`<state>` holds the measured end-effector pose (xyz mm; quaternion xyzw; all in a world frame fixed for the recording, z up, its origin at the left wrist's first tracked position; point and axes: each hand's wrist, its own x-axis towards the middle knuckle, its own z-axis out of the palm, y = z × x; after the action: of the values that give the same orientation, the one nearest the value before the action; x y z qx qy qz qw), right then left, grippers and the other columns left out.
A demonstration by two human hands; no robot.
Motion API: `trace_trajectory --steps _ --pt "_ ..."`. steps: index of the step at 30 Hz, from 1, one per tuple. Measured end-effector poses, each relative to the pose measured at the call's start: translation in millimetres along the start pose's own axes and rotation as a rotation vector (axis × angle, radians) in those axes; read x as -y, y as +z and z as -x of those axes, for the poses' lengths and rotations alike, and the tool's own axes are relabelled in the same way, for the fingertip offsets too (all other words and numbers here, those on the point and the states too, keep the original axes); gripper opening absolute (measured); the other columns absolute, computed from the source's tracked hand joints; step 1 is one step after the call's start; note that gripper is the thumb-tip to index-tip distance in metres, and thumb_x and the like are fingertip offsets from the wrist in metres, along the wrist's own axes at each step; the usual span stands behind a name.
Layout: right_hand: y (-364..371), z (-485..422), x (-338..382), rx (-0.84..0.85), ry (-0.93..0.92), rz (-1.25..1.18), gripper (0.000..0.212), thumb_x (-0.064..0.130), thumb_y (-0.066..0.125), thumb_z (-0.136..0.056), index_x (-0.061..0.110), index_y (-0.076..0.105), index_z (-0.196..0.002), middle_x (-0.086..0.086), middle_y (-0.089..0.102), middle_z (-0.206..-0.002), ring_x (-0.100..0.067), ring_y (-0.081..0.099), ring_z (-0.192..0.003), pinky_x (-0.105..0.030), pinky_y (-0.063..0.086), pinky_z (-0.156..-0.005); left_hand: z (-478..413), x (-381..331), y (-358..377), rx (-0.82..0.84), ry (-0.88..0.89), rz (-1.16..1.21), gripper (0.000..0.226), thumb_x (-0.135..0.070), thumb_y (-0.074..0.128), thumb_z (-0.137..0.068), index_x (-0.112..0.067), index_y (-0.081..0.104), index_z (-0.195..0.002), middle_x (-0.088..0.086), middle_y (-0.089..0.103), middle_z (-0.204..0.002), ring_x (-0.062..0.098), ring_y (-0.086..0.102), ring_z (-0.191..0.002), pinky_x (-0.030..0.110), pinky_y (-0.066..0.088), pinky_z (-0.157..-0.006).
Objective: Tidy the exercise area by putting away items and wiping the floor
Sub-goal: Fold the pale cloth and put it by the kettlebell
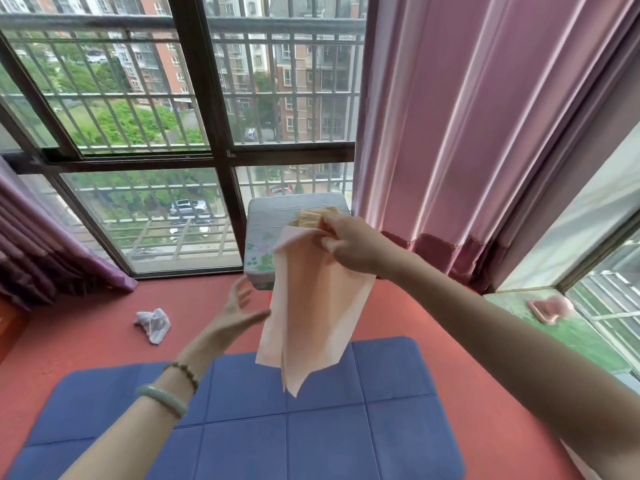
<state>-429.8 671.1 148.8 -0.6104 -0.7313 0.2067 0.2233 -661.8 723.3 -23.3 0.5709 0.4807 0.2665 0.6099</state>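
Right hand [346, 242] grip pinches peach cloth [311, 317] at top corner; left hand [239, 311] released, beside it. Cloth light, limp; probably best taken at 2 corners.

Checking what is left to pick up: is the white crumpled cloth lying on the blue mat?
No, the white crumpled cloth lies on the red floor, apart from the blue mat.

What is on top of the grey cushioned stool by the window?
A tan folded item lies on the stool near its back right corner. The right hand and the peach cloth it holds cover that item's front and the stool's right side.
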Motion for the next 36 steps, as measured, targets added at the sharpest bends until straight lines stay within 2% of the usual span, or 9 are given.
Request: trace_trajectory --steps 3,5,9,15,19,25,29,33,36 --pt "-9.2 -3.0 13.5 0.035 -0.010 -0.010 0.010 0.021 0.047 -0.096 0.015 0.048 -0.089 0.003 0.052 -0.081 -0.020 0.050 -0.083 -0.031 0.036 -0.074 5.4 24.3 16.0 0.093 0.023 -0.274 0.154 -0.062 0.088 -0.028 -0.037 -0.006 -0.147 0.003 0.008 -0.158 0.012 0.012 -0.142 0.048 0.023 -0.115" --pt "-11.6 -5.1 20.4 0.042 -0.018 -0.005 0.010 0.025 0.049 -0.095 0.019 0.048 -0.088 0.007 0.051 -0.080 -0.019 0.051 -0.085 -0.034 0.037 -0.080 -1.0 27.5 31.8 0.071 0.070 -0.307 0.147 -0.049 0.092 -0.036 -0.036 -0.003 -0.147 -0.002 0.016 -0.154 0.013 0.019 -0.140 0.046 0.024 -0.114" --pt "-20.9 -4.3 27.6 0.058 -0.020 -0.107 0.009 0.024 0.053 -0.094 0.018 0.052 -0.088 0.005 0.054 -0.086 -0.016 0.051 -0.086 -0.034 0.039 -0.081 -24.1 13.5 47.4 0.129 0.120 -0.166 0.113 -0.035 0.094 -0.047 -0.022 0.031 -0.140 0.002 0.053 -0.131 0.015 0.053 -0.120 0.043 0.044 -0.102" --pt "-48.7 -14.9 -11.9 -0.135 0.112 -0.139 0.015 0.018 0.055 -0.093 0.004 0.061 -0.090 -0.005 0.057 -0.085 -0.018 0.052 -0.081 -0.030 0.039 -0.070 -19.2 3.5 59.7 0.336 0.013 -0.104 0.038 -0.022 0.084 -0.066 -0.011 0.072 -0.100 0.003 0.073 -0.102 0.017 0.068 -0.099 0.025 0.052 -0.083" --pt "-50.6 -16.1 -94.7 -0.238 0.448 -0.059 0.038 0.025 0.054 -0.093 -0.012 0.062 -0.096 -0.021 0.064 -0.095 -0.030 0.060 -0.090 -0.036 0.044 -0.077 -15.4 3.5 57.4 0.364 -0.066 -0.061 0.078 -0.045 0.093 -0.041 -0.002 0.070 -0.102 0.014 0.071 -0.104 0.025 0.068 -0.097 0.029 0.054 -0.081" --pt "-1.9 9.2 -174.7 -0.198 0.731 0.031 0.038 0.035 0.058 -0.088 0.002 0.060 -0.105 -0.016 0.063 -0.105 -0.036 0.056 -0.105 -0.032 0.041 -0.080 -14.2 -40.0 70.2 0.472 -0.030 -0.098 0.063 -0.031 0.082 -0.061 0.003 0.065 -0.111 0.018 0.068 -0.111 0.024 0.065 -0.100 0.032 0.051 -0.087" --pt "31.9 25.6 -158.0 -0.059 0.570 -0.043 0.054 0.038 0.063 -0.086 0.009 0.048 -0.129 -0.013 0.056 -0.124 -0.026 0.053 -0.111 -0.032 0.044 -0.089 -17.8 -54.7 84.3 0.492 -0.043 -0.099 0.063 -0.030 0.079 -0.066 0.013 0.059 -0.107 0.015 0.063 -0.096 0.022 0.060 -0.091 0.028 0.048 -0.081" --pt "55.0 61.4 -109.0 0.412 0.429 -0.513 0.055 0.042 0.066 -0.083 0.016 0.051 -0.129 -0.001 0.059 -0.125 -0.014 0.057 -0.112 -0.028 0.048 -0.093 -19.9 -50.1 92.3 0.546 -0.083 -0.086 0.063 -0.024 0.076 -0.069 0.016 0.053 -0.112 0.017 0.059 -0.096 0.026 0.057 -0.090 0.028 0.048 -0.075" --pt "71.6 72.7 -104.7 0.466 0.335 -0.549 0.039 0.017 0.073 -0.078 0.010 0.061 -0.115 0.001 0.065 -0.104 -0.008 0.059 -0.094 -0.021 0.048 -0.083 -19.0 -42.0 89.1 0.557 -0.121 -0.051 0.063 -0.017 0.076 -0.068 0.016 0.051 -0.114 0.020 0.060 -0.102 0.029 0.059 -0.094 0.034 0.051 -0.081"
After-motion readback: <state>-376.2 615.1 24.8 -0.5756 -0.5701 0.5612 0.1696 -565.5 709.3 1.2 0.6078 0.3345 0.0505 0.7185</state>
